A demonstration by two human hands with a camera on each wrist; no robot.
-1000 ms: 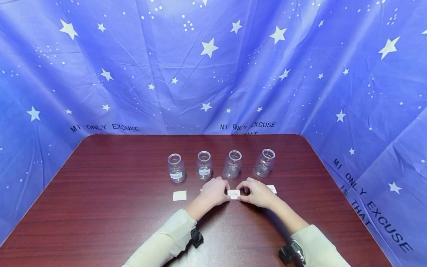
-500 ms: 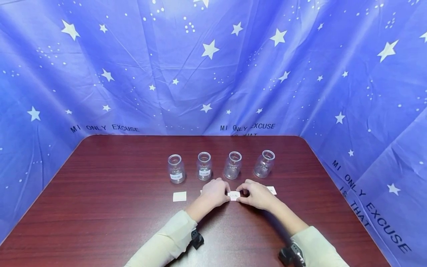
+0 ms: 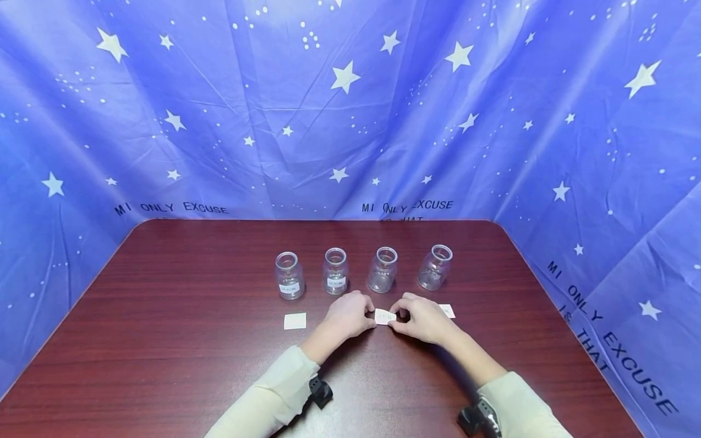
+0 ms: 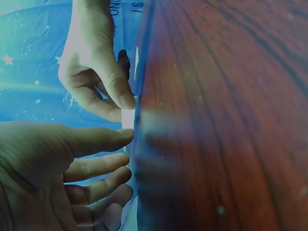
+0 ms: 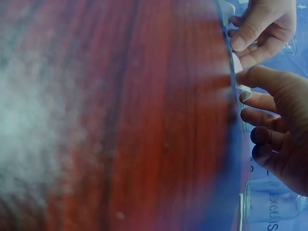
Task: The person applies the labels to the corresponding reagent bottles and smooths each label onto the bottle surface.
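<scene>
In the head view a small white label (image 3: 385, 317) with writing sits between my two hands near the table's middle, its right end bent up. My right hand (image 3: 423, 318) pinches that end between thumb and forefinger. The fingertips of my left hand (image 3: 348, 315) are right at the label's left edge, thumb and fingers apart and loosely bent. In the left wrist view my left thumb (image 4: 103, 139) lies just beside the label (image 4: 128, 118). Behind the hands stand two unlabelled glass jars, one left of centre (image 3: 381, 271) and one farther right (image 3: 435, 267).
Two more glass jars, at far left (image 3: 289, 274) and beside it (image 3: 335, 271), carry white labels on their fronts. A blank white paper (image 3: 295, 321) lies left of my hands. Another written label (image 3: 446, 311) is partly hidden behind my right hand. A starry blue curtain (image 3: 306, 109) surrounds the wooden table (image 3: 181, 340).
The label's right end has bent up in my right fingers and it has turned slightly. My left hand has drawn back a little to the left. The jars have stayed put.
</scene>
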